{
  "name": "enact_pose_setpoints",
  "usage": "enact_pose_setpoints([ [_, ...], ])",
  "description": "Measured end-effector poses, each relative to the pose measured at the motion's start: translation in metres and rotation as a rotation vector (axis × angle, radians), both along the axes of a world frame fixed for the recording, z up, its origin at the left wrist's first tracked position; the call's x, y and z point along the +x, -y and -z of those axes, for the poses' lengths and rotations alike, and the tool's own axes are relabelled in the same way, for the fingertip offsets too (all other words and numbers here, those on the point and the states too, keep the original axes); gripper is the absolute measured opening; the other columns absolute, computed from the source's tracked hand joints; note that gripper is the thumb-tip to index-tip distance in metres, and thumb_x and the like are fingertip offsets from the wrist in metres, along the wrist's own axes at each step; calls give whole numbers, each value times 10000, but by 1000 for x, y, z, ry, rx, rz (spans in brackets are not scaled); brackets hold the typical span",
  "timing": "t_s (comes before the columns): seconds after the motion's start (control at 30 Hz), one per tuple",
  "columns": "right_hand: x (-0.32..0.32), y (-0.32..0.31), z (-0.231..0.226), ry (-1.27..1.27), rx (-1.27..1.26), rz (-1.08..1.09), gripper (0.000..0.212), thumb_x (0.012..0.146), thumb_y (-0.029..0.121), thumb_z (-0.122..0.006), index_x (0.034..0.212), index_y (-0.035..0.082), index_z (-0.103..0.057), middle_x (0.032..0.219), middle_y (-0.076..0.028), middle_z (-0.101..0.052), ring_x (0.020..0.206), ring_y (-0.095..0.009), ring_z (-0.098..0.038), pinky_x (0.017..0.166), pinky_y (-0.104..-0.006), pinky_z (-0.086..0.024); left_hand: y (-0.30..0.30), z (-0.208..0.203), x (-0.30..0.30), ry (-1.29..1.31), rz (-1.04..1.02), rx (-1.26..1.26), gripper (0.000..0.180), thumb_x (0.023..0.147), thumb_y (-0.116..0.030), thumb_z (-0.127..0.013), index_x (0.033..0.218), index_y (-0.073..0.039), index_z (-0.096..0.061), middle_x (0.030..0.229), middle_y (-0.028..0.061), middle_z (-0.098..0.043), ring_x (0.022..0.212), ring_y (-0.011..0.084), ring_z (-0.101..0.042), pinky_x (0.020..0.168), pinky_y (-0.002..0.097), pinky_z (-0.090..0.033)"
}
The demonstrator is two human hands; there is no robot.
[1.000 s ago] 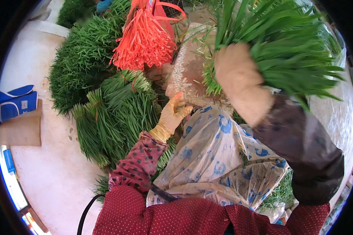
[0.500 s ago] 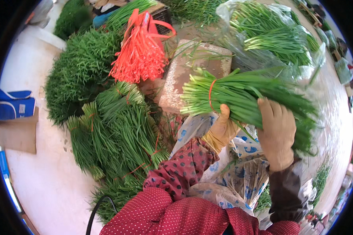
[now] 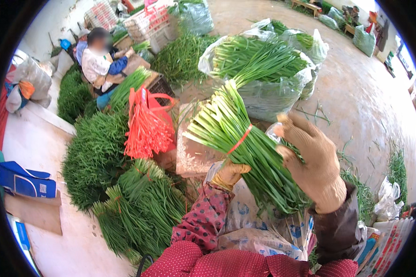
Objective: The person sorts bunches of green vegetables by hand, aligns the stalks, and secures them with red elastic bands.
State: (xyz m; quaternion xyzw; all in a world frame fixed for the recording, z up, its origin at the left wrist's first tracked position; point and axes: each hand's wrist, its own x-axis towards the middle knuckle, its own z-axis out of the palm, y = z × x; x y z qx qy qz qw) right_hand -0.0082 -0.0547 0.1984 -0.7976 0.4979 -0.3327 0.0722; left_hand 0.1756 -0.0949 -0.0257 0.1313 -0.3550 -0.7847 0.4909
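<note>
My left hand (image 3: 230,175), in a yellowish glove, grips a bunch of garlic chives (image 3: 268,171) from beneath. A red band (image 3: 240,139) circles the bunch, which slants with its pale cut ends up and left and its green leaves down and right. My right hand (image 3: 312,159), in a beige knitted glove, hovers beside the leaves with fingers apart and nothing in them. Behind the bunch sits a low pale block with a worn top (image 3: 189,157). Left of that, red tie strips (image 3: 148,131) hang in a thick cluster.
Banded bunches (image 3: 148,207) lie in a heap at left, next to a dark green pile (image 3: 94,157). Beyond my hands stands a large clear plastic bag (image 3: 272,99) full of chives. A co-worker (image 3: 97,64) sits at far left. Plastic sheeting (image 3: 254,242) covers my lap.
The view has swung up and right. My right hand has come off the leaves and opened. The bunch in my left hand has tipped, its leaves now pointing lower.
</note>
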Motion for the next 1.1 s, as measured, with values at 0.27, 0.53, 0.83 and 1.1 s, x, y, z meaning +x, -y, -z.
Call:
enact_pose_setpoints([
  [0.27,-26,33,-20,13,-270,-2,271,746,33,-712,1013,47,-667,1269,-123,-597,1227,-362,-507,976,-424,-457,-15,-38,-14,471,123,-111,816,649,53,-801,1383,-72,-469,1248,46,-579,1057,201,-582,802,317,-527],
  [0.53,-92,-4,-26,433,-448,200,135,880,2,-612,1010,11,-643,1031,-85,-675,998,-157,-600,814,-306,-507,-15,-76,-52,509,241,-346,757,664,25,-773,1361,-23,-482,1292,86,-561,1188,204,-515,961,352,-473],
  [0.83,-263,-132,21,446,-435,350,529,800,185,-689,1267,8,-516,1173,-145,-619,1043,-228,-598,888,-342,-489,-47,-116,-163,372,368,-650,829,676,-20,-741,1425,11,-386,1394,118,-482,1239,274,-480,1058,408,-388],
  [1.1,-208,-256,169,601,-111,435,1235,491,219,-921,1469,-33,-208,1420,-262,-395,1334,-310,-415,1089,-373,-359,23,-67,-212,375,399,-674,612,822,-63,-671,1383,14,-437,1384,161,-491,1244,290,-488,1084,475,-369],
])
